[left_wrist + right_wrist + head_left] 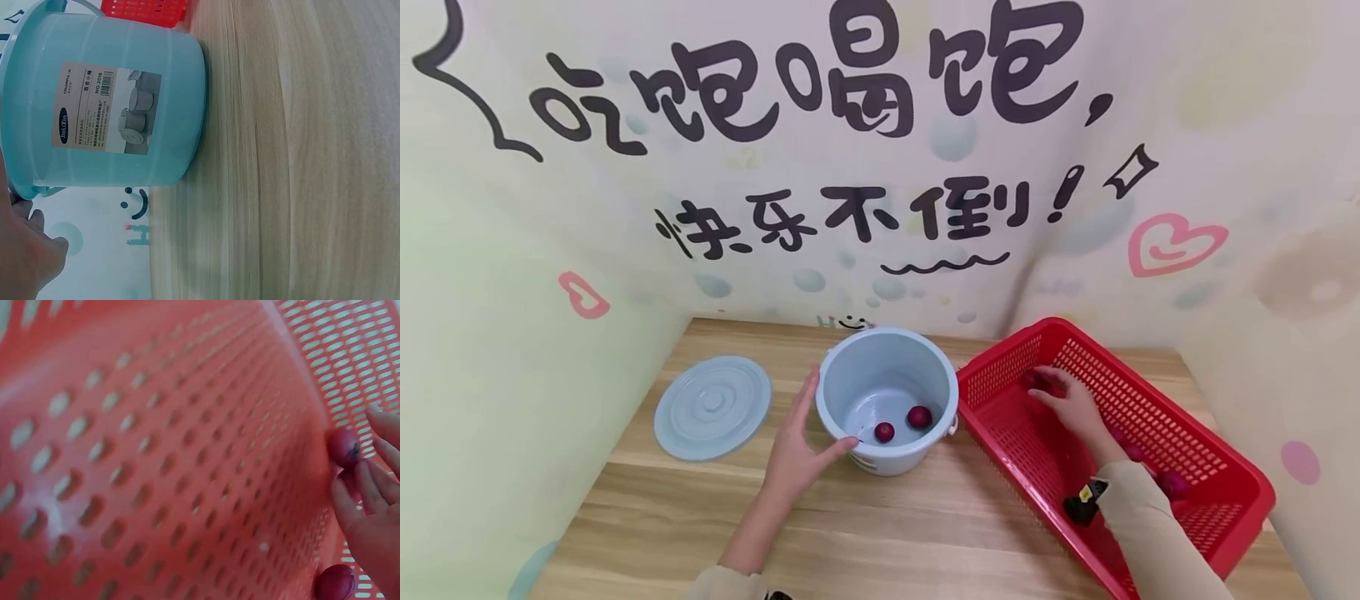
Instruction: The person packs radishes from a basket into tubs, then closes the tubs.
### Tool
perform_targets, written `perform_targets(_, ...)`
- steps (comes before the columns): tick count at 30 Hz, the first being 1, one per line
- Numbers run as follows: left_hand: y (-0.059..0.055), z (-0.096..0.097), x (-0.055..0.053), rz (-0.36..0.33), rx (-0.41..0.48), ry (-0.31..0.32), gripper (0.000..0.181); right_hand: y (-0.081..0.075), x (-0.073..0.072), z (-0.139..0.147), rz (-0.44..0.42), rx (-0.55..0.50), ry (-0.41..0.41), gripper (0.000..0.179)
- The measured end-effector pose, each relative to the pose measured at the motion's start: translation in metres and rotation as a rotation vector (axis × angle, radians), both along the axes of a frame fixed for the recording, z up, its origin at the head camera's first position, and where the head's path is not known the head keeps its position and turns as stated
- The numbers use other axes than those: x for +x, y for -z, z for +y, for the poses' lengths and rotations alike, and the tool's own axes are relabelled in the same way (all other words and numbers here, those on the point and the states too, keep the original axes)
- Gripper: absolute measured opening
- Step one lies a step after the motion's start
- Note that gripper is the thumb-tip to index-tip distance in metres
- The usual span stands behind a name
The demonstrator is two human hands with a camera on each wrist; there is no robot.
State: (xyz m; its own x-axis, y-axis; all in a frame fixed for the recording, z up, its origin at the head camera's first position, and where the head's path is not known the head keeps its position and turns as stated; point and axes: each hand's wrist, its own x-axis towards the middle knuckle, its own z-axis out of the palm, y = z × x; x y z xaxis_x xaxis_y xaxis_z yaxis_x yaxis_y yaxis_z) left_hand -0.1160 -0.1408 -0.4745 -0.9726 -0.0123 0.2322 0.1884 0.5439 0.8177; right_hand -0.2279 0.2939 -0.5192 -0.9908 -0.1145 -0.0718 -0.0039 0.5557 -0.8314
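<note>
A light-blue bucket [887, 350] stands upright on the table, with two small round dark-red fruits, plum-like, on its bottom: one fruit [884, 432] beside a larger fruit [919, 417]. My left hand [801, 450] holds the bucket's left side, thumb at the front rim and fingers along the outer wall. Inside the red perforated basket [1022, 467], my right hand [1071, 412] reaches to the far end, its fingers spread loosely around a dark-red fruit [344, 448]. A second fruit [350, 481] is partly hidden behind those fingers, and another fruit [335, 583] lies lower against the basket wall.
A round light-blue lid [713, 407] lies flat on the wooden table [880, 542], left of the bucket. More fruits, among them a fruit [1172, 483], sit along the basket's right side, near the right sleeve [1153, 525]. A printed wall [820, 283] closes off the back.
</note>
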Motion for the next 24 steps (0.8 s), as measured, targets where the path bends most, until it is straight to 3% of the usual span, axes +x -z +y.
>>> perform_targets(12,-0.001,0.001,0.001,-0.017,-0.015,-0.01,0.109,0.015,-0.003,-0.003,0.005,0.079,-0.004,0.044)
perform_targets(24,0.0,0.001,0.0,-0.015,-0.013,-0.012,0.109,0.021,-0.007,-0.008,0.026,0.08,0.0,0.035)
